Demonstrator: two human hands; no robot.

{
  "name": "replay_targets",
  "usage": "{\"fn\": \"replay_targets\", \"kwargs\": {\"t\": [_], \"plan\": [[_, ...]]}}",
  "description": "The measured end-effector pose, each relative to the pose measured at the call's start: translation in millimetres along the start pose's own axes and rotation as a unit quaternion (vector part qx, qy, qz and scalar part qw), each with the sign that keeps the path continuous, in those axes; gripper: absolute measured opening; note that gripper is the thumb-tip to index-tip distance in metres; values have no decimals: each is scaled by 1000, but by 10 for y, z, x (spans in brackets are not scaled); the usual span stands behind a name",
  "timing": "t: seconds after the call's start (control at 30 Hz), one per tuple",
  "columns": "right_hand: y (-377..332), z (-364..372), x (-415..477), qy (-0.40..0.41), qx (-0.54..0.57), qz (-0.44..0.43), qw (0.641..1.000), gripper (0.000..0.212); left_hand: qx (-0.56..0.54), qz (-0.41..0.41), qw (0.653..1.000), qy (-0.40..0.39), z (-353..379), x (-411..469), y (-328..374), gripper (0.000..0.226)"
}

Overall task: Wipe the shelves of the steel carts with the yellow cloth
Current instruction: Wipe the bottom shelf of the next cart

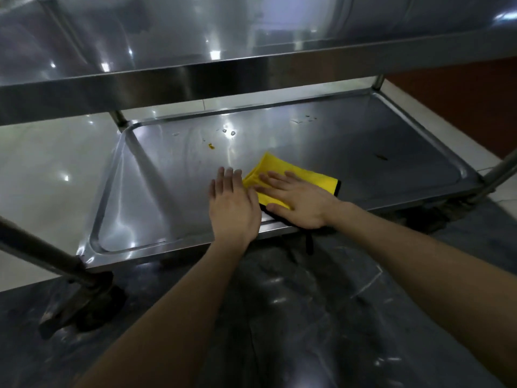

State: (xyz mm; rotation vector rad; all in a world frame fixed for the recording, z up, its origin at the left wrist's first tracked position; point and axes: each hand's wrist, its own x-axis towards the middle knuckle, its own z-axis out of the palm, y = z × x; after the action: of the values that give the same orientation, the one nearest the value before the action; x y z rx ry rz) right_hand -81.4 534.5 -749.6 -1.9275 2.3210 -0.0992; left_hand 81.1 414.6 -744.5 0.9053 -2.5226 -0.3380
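A yellow cloth (305,175) with a black edge lies folded on the bottom shelf (167,197) of a steel cart, near the shelf's front rim. My right hand (296,200) presses flat on the cloth with straight fingers. My left hand (232,203) lies flat on the bare steel just left of the cloth, its fingers straight and its edge touching the cloth. An orange spot (211,146), some water drops (228,131) and a dark smear (381,157) sit on the shelf behind the hands.
The cart's upper shelf (251,71) overhangs the bottom one close above. Steel posts (42,253) and a black caster (84,306) stand at the front left, another post (500,172) at the right. Pale floor tiles (42,177) lie beyond, dark marble floor (307,317) under my arms.
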Motion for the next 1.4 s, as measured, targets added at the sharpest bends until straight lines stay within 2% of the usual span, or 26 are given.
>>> {"fn": "replay_targets", "kwargs": {"t": [0.23,0.33,0.43,0.6,0.73,0.9,1.03,1.1,1.2,1.27,1.3,1.33,1.4], "plan": [[-400,194,191,70,33,154,985,59,72,-34,996,-33,232,-50,-199,73],[-447,280,278,108,30,174,978,57,91,-47,994,-38,212,-34,-214,75],[-142,270,191,108,27,203,973,60,81,-69,993,-54,138,-34,-197,76],[775,167,-403,113,36,343,932,64,41,-72,991,-100,24,-30,-171,76],[721,167,-408,76,39,331,940,67,86,-31,991,-99,51,-17,-79,72],[601,134,-471,83,39,300,950,65,23,13,999,-35,496,288,724,60],[846,154,-579,97,29,262,960,65,35,6,999,-21,820,259,836,70],[1206,100,-728,97,19,297,950,63,36,-6,999,-11,887,270,750,75],[1806,-29,-989,113,27,422,899,63,32,1,999,-6,930,276,718,76],[1952,-35,-956,130,28,474,870,62,23,8,1000,-16,943,283,738,79],[1883,-29,-810,132,32,476,869,62,22,11,1000,-16,938,280,743,80],[1746,-15,-618,123,33,455,882,63,20,12,1000,-16,922,282,750,81],[1370,20,-254,84,20,354,931,63,7,6,1000,-25,859,289,782,82]]}}
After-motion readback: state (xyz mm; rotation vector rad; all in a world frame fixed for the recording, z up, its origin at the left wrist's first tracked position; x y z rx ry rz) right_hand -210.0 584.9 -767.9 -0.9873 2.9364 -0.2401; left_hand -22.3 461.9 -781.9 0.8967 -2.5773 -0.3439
